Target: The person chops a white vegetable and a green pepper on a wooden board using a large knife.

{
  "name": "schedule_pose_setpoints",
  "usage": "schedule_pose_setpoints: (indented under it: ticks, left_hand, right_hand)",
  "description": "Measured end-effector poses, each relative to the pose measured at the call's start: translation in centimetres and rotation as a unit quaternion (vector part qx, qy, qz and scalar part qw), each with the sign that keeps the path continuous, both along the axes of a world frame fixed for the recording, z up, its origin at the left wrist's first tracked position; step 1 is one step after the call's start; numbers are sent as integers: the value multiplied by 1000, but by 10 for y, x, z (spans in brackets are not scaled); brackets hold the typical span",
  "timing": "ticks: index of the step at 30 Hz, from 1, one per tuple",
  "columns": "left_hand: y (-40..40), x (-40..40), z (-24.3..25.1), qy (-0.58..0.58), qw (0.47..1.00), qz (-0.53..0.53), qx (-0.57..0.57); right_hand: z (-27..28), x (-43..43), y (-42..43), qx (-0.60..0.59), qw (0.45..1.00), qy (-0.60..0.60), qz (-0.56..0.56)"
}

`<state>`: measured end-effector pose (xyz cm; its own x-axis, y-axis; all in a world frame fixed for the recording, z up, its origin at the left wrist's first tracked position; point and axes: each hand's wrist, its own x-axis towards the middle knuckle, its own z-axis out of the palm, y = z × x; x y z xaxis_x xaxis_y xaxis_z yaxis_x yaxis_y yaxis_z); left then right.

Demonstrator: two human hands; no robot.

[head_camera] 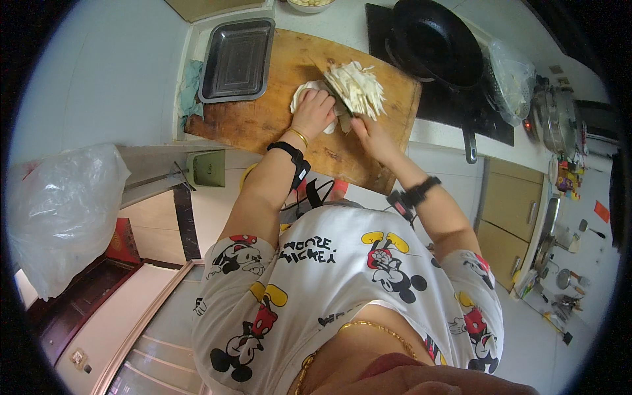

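On the wooden cutting board (291, 59), my left hand (314, 109) presses down on pale, flat vegetable slices (300, 94) with its fingers curled. My right hand (370, 136) grips a kitchen knife (337, 96), whose blade stands beside my left fingertips. A heap of thin white vegetable strips (356, 86) lies along the far side of the blade and partly hides it. More pale pieces show between the two hands. The knife's handle is mostly covered by my right hand.
A dark rectangular metal tray (237, 61) rests on the board's left part, beside a green cloth (191, 91). To the right, a black wok (437, 44) stands on the black cooktop (456, 111). A white bowl (311, 6) of pale pieces is beyond the board. A plastic bag (511, 81) lies past the wok.
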<state>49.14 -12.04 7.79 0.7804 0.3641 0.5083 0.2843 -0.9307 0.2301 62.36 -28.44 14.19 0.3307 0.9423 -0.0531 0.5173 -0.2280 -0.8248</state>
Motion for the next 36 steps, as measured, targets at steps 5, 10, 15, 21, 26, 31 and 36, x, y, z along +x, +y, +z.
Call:
schedule_pose_setpoints:
  ticks: [5, 10, 15, 21, 26, 31, 36]
  left_hand:
    - [4, 3, 2, -49, 999, 3, -9]
    - [6, 2, 0, -51, 999, 4, -8]
    - [1, 3, 1, -51, 999, 9, 2]
    - [-1, 1, 7, 42, 998, 16, -36]
    - [6, -2, 16, -11, 999, -5, -53]
    - [8, -6, 24, 29, 999, 17, -1]
    - [8, -4, 19, 61, 997, 31, -22]
  right_hand:
    - [2, 9, 18, -82, 993, 82, -28]
    - [21, 17, 5, -221, 962, 157, -25]
    - [26, 14, -15, -249, 952, 174, -39]
    - [-11, -12, -1, 9, 999, -26, -28]
    - [30, 8, -13, -129, 952, 266, -79]
    - [37, -5, -45, -55, 981, 178, -46]
    - [27, -2, -53, -171, 981, 83, -38]
